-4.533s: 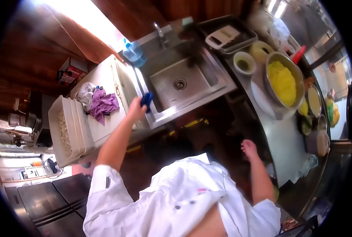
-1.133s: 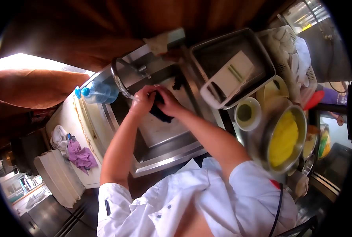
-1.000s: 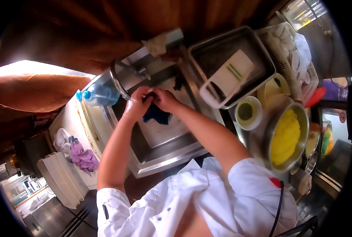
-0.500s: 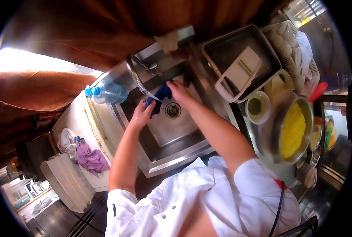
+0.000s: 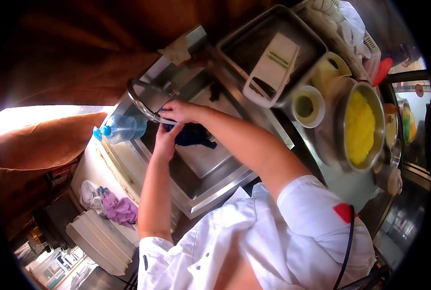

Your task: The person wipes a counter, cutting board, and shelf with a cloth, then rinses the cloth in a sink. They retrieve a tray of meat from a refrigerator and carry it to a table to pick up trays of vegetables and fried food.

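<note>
A dark blue cloth [image 5: 192, 136] hangs bunched from both hands, its lower end spread over the bottom of the steel sink [image 5: 227, 151]. My left hand [image 5: 166, 139] is closed on the cloth's near left part, thumb up. Across the top, my right hand [image 5: 180, 112] grips the cloth near the spout, its fingers partly hidden. Water [image 5: 168, 121] runs from the curved faucet [image 5: 137, 100] onto the cloth between the hands. The cloth and my right forearm hide most of the drain.
Left of the sink lie clear bottles with blue caps [image 5: 123, 129] and a purple cloth [image 5: 119, 209]. On the right stand a deep tray [image 5: 228, 48] with a white grater [image 5: 276, 60], a small bowl [image 5: 319, 103] and a steel bowl [image 5: 381, 126] of yellow food.
Both hands have drawn together and moved left, up to the faucet's spout. The cloth, stretched between them before, now hangs bunched below. The whole view has shifted slightly.
</note>
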Action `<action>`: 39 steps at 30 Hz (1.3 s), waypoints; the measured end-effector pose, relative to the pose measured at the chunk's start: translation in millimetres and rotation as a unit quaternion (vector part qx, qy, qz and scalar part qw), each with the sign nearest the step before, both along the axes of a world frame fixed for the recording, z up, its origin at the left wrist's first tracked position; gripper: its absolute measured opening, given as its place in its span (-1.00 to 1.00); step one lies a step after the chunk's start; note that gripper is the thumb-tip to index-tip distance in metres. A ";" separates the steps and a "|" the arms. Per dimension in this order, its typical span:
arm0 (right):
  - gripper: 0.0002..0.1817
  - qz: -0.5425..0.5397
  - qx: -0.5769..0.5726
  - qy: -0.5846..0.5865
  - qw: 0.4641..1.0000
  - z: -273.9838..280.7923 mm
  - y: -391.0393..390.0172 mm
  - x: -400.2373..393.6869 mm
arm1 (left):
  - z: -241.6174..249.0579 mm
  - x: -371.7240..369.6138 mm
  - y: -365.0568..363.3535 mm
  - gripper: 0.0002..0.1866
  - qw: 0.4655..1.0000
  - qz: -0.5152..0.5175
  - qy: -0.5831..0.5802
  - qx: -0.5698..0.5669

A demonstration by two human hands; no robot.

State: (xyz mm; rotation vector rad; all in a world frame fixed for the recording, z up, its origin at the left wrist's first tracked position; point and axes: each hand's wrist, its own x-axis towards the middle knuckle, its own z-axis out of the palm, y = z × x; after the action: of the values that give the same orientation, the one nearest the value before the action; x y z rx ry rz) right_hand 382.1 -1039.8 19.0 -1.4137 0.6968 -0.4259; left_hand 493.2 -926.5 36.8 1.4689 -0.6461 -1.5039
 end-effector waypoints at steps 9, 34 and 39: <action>-0.51 -0.343 0.059 0.027 0.937 -89.3 -7.9 -34.3 | -3.8 -4.3 -4.5 -0.67 0.962 0.152 0.202 0.101; -0.57 -0.326 0.526 -0.101 0.779 -103.4 -26.7 -19.3 | 36.4 52.0 86.8 -0.48 0.910 0.263 0.321 0.018; -0.64 -0.319 0.544 -0.083 0.771 -117.6 -8.1 -26.4 | 82.4 28.8 84.0 -0.48 0.918 0.214 0.331 -0.041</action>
State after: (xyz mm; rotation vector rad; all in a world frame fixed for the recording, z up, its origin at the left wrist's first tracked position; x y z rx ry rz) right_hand 355.6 -1047.8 -98.6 0.0023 1.0324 -0.5250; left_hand 522.0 -842.6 119.2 0.8645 0.0276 -1.4692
